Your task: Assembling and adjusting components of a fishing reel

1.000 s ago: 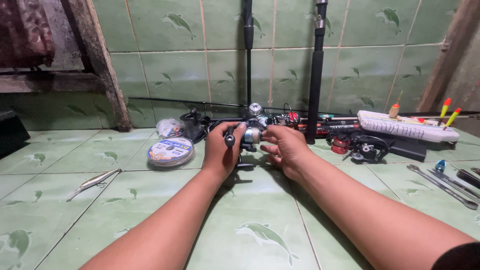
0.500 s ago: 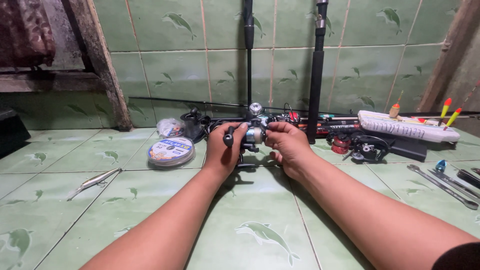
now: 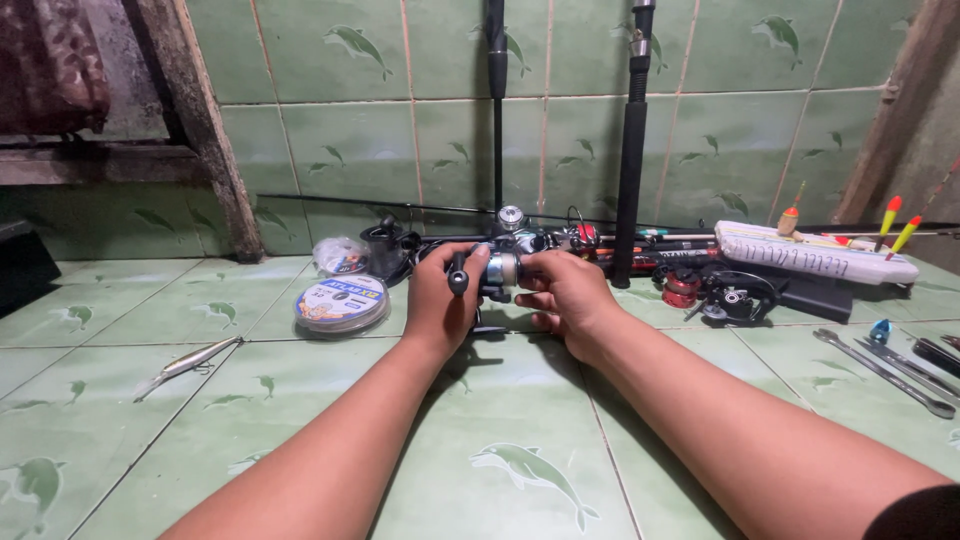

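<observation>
Both hands are up on a fishing reel (image 3: pixel 503 268), held clear of the green tiled floor (image 3: pixel 300 430) in front of the wall.

Left hand (image 3: pixel 440 300): fingers wrapped round the reel's crank side, with the black handle knob (image 3: pixel 458 275) poking up between them. Looks like the bracing grip that keeps the body from turning.

Right hand (image 3: pixel 565 292): fingers closed on the spool end, thumb on top. Reads as the working hand, but I can't tell how hard it is pinching.

The reel sits between the two hands at arm's length, centred under the person's view, so both sides stay reachable.

Round it on the floor:
- A spool of line (image 3: pixel 341 301), flat, just left of the left hand.
- A silver lure (image 3: pixel 190 362), well apart, nearer the left forearm.
- A second reel (image 3: pixel 738 297) to the right.
- Flat metal tools (image 3: pixel 885 372) laid out far right.

A white tackle box (image 3: pixel 815 255) with floats lies along the wall, and two rods (image 3: pixel 632 140) lean upright behind, out of the way.
</observation>
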